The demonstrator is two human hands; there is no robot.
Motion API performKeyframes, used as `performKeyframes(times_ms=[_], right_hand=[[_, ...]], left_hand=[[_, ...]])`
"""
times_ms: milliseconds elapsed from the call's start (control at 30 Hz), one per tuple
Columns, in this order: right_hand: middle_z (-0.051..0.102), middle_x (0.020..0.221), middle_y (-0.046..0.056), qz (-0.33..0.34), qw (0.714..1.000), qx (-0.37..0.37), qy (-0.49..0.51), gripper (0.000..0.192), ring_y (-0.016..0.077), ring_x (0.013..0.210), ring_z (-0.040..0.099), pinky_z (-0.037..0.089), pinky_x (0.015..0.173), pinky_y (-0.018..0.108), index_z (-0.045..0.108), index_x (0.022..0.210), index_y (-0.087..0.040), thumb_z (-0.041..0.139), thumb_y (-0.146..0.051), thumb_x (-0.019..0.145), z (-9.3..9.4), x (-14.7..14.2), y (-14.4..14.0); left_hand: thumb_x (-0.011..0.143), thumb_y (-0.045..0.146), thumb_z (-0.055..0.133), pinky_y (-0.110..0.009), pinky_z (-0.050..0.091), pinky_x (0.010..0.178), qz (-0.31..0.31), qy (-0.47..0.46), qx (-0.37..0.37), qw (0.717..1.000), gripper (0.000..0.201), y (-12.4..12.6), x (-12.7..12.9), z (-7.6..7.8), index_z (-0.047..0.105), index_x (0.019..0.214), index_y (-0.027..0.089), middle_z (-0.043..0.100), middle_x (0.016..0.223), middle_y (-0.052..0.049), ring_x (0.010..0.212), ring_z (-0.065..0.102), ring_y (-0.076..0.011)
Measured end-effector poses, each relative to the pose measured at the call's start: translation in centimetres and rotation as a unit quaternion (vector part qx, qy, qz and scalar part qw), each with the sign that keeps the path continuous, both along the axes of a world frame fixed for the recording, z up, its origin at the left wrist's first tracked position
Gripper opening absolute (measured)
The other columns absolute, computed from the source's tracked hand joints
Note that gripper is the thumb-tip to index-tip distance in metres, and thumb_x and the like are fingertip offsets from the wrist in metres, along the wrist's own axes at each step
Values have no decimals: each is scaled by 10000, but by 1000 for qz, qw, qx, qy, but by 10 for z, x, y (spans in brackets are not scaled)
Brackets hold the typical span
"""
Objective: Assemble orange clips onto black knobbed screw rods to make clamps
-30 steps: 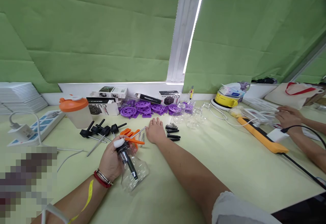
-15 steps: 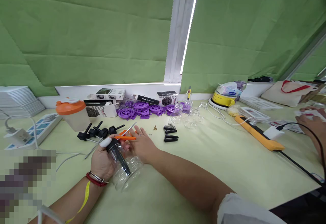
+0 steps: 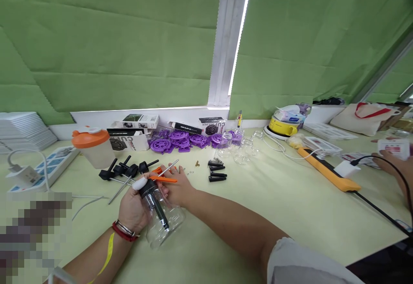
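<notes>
At the table (image 3: 274, 206), holding a clear bottle (image 3: 174, 221) tilted, seemingly mid-assembly.
Clasping it near the top with the left hand (image 3: 134, 206); reaching close behind with the partly hidden right hand (image 3: 181, 188), cannot tell whether gripping anything. Probably calls for steadying the black cap (image 3: 149, 188) while handling the orange lever (image 3: 167, 180) and thin metal rod (image 3: 170, 168).

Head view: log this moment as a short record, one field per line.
Left hand: holds a tilted clear jar with a black collar
Right hand: beside the jar's top; grip partly hidden
Inside jar: black tube
Across jar top: orange piece
Right of hands: black tapered pieces
Back: purple parts, printed boxes
Far right: another person's hand on a white case
</notes>
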State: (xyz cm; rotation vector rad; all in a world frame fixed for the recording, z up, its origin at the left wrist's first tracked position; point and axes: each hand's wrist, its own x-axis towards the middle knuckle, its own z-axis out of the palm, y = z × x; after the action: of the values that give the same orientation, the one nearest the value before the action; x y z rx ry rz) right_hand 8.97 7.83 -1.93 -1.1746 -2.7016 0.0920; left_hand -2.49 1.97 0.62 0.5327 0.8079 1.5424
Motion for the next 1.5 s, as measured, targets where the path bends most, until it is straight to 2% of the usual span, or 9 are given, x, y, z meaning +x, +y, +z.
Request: performKeyframes(times_ms=[133,300,633,867,1067,1267,1367,1433,1500], right_hand=[[250,1491,94,6,1000,4,3,658,322,1359,217,224,1047,527,246,1417,-310,480,-372,806,-2,-4,8],[261,1460,202,-4,1000,15,-5,835,338,1359,210,208,1075,503,236,1422,-147,584,-447,724,-8,-11,27],[285,1464,200,-44,998,40,-5,668,331,1358,228,184,1078,531,313,1392,-118,428,-508,863,-2,-13,33],[343,1463,94,151,984,91,-29,746,276,1375,219,73,1147,414,314,1399,-156,600,-350,737,-6,-12,30],[384,1426,143,121,989,79,-26,799,334,1352,232,113,1122,492,342,1377,-94,655,-338,684,-16,-17,41],[473,1336,133,87,986,25,141,506,305,1307,311,187,1081,516,481,1243,-154,604,-279,768,0,1,33],[585,1188,80,16,943,-100,316,275,245,1185,465,303,1025,460,572,1112,-204,491,-239,852,10,24,23],[650,1008,76,-47,869,-232,434,233,216,996,581,415,908,402,614,981,-178,430,-286,888,15,43,12],[659,870,87,-76,766,-386,508,311,192,804,627,470,774,360,612,889,-135,428,-385,890,19,62,-5]], left_hand=[[680,202,578,-345,563,523,1,-2,-8,1000,138,-1,1,2,616,805,158,616,594,-17,552,638,-204],[662,238,590,-361,561,513,-1,11,-27,1000,141,-1,1,4,614,777,160,627,599,-36,552,643,-224],[669,244,609,-364,561,537,6,11,-37,999,156,1,1,-2,623,805,168,643,621,-38,544,640,-210],[703,275,593,-342,555,532,-75,23,17,997,148,-4,2,-1,627,782,154,627,627,-47,584,636,-209],[697,265,593,-340,556,539,-63,25,17,998,158,-1,1,-4,621,808,156,636,632,-42,569,636,-202],[683,240,579,-351,558,550,3,15,-28,1000,164,5,-4,-7,608,825,161,647,633,-36,559,647,-212],[695,247,577,-356,555,556,-1,1,-36,999,162,3,-3,-4,597,832,164,642,620,-40,560,645,-220],[704,249,577,-353,551,552,-28,-9,-47,998,150,-1,1,-1,592,825,162,638,614,-47,563,642,-222],[720,243,570,-349,548,546,-51,-11,-63,997,126,-5,8,2,590,808,155,630,606,-51,568,641,-223]])
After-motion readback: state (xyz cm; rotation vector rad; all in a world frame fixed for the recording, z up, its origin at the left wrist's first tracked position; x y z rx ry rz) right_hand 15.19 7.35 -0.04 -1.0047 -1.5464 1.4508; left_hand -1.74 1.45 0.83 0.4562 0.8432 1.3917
